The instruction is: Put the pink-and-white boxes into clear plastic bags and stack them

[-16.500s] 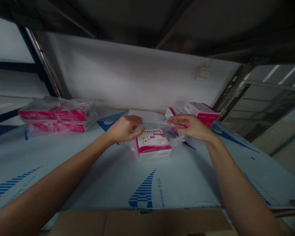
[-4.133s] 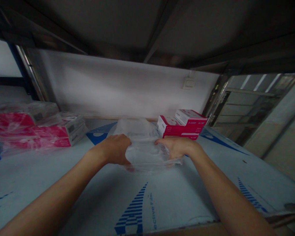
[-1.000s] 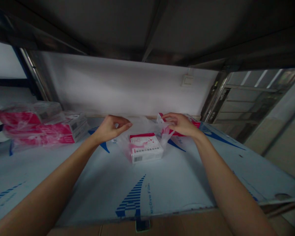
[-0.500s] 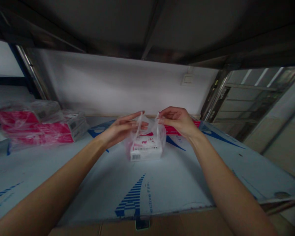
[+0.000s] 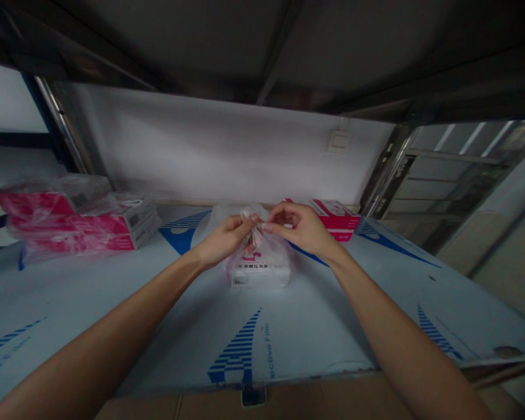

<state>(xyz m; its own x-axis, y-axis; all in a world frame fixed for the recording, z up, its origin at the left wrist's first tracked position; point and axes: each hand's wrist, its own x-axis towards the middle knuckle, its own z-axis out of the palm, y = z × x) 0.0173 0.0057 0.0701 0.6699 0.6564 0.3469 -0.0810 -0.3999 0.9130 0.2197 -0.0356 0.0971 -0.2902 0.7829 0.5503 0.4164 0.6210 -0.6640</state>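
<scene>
A clear plastic bag [image 5: 282, 252] stands on the shelf with a white and pink box [image 5: 261, 274] inside it. The box's printed top and its barcode end face me through the film. My left hand [image 5: 227, 238] is closed on the gathered top of the bag. Just to its right, my right hand [image 5: 300, 228] pinches the same bunched plastic between thumb and fingers. Both hands meet above the box, and part of the bag bulges out behind my left hand. Exactly how the plastic is twisted between the fingertips is hidden.
Several pink and white boxes [image 5: 100, 232] in clear bags are stacked at the left. Another pink box [image 5: 343, 220] lies behind my right hand by the wall. Blue-printed film covers the shelf [image 5: 332, 326]. A dark upper shelf [image 5: 201, 52] hangs overhead, and a switch [image 5: 338, 141] is on the wall.
My hands have come together from holding the two bag handles apart, and the bag's top is now bunched between them. More of the pink box behind shows.
</scene>
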